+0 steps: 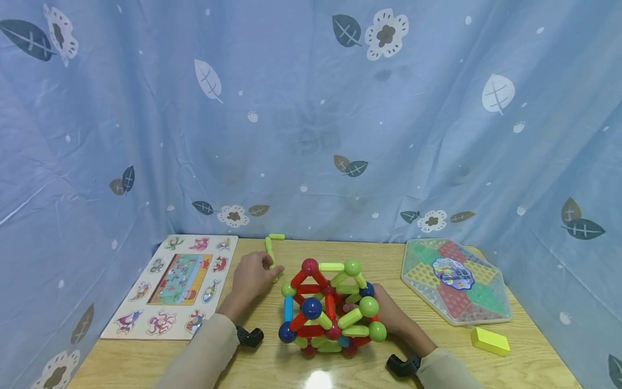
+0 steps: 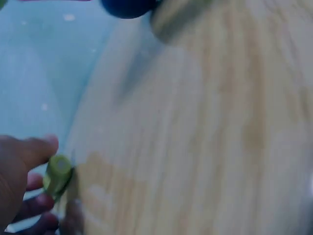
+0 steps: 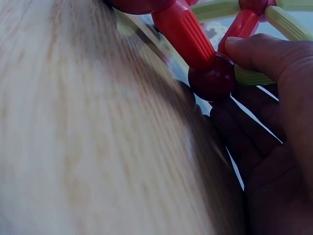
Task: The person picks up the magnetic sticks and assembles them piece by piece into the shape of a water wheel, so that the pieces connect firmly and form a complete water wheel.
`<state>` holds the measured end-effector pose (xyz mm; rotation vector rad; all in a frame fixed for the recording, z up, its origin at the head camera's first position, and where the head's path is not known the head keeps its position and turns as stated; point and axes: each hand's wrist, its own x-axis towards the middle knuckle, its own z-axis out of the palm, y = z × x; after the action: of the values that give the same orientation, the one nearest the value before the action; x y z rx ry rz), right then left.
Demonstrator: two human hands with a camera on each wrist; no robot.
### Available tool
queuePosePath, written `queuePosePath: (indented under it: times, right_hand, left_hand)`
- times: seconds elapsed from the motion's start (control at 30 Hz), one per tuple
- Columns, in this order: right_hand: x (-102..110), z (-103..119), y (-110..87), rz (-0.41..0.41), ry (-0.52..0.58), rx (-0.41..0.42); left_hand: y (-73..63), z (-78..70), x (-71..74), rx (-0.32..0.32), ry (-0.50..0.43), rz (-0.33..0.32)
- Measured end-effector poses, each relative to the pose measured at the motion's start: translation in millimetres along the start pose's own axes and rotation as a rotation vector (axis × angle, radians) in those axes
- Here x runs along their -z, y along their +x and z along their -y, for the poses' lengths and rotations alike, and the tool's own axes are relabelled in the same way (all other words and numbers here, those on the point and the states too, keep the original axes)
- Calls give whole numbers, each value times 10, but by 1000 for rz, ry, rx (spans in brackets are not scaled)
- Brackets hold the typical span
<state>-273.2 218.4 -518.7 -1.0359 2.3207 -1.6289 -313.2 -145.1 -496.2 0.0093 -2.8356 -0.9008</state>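
Note:
A frame of magnetic sticks and balls (image 1: 335, 327) in red, green, yellow-green and blue stands at the middle front of the table. My right hand (image 1: 384, 310) grips its right side. In the right wrist view the thumb presses by a dark red ball (image 3: 212, 78), with fingers behind and below. At the back left, my left hand (image 1: 254, 276) reaches over a line of loose yellow-green sticks. Its thumb and fingers lie on either side of the nearest stick (image 2: 57, 171), with a gap around it. Whether any fingertip touches that stick is hard to tell.
Another yellow-green stick (image 1: 277, 236) lies by the curtain (image 1: 311, 135). A sea-animal puzzle board (image 1: 131, 319) lies at left. On the right are a hexagonal clear-lidded box (image 1: 459, 319) and a yellow block (image 1: 489, 341). Black straps with wrist cameras sit on both wrists.

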Motion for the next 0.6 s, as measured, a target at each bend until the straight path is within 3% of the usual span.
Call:
queuePosePath:
  times: [0.17, 0.6]
  right_hand:
    - [3, 15, -2, 11, 34, -6]
    - [2, 40, 3, 17, 47, -51]
  left_hand:
    - [-10, -61, -28, 53, 51, -32]
    - [-121, -19, 58, 74, 52, -70]
